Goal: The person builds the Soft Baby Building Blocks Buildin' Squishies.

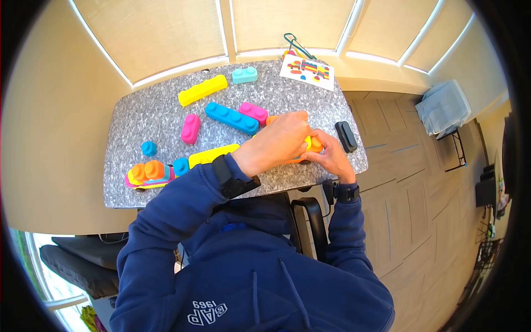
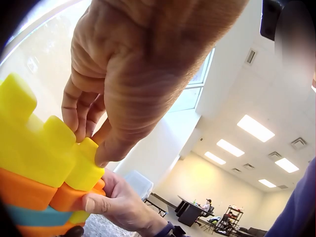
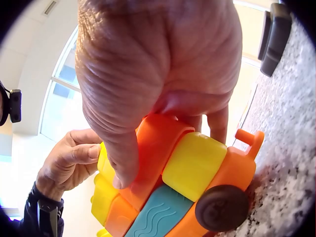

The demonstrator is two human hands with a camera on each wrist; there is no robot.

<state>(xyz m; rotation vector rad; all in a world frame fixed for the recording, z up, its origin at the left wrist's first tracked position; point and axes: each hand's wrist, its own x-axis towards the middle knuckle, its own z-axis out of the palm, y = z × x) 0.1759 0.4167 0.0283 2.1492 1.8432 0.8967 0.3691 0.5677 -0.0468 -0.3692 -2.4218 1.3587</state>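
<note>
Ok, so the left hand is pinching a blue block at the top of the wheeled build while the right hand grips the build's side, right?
Not quite: the block pinched by the left hand is yellow, as the left wrist view shows. The right hand does grip the side of the wheeled build.

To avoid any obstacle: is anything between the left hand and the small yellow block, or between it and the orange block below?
Nothing visible. The left hand pinches the small yellow block, which appears to meet the orange block held by the right hand.
</note>
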